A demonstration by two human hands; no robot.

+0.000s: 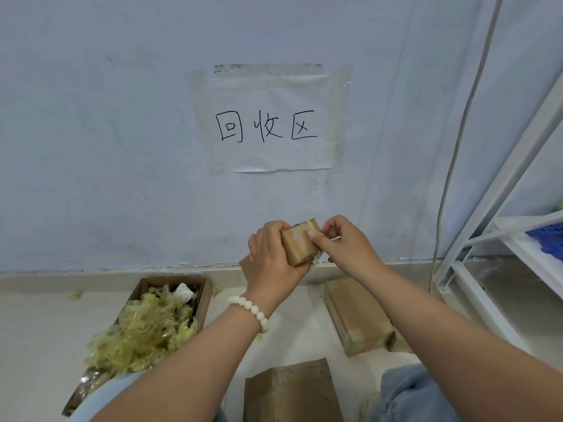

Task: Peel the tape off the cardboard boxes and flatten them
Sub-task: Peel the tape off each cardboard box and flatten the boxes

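The left hand (272, 254) grips the small cardboard box (298, 245), held mid-air before the wall (122, 162). The right hand (344, 243) pinches yellowish tape (313, 224) at the box's 1 o'clock corner. The box looks light and stiff. The tape seems thin and tear-prone, so it is best taken by its lifted edge.

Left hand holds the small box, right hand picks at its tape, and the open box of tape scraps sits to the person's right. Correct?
Not quite: the head view shows the open box of tape scraps on the person's left. The left hand does hold the small box while the right hand picks at its tape.
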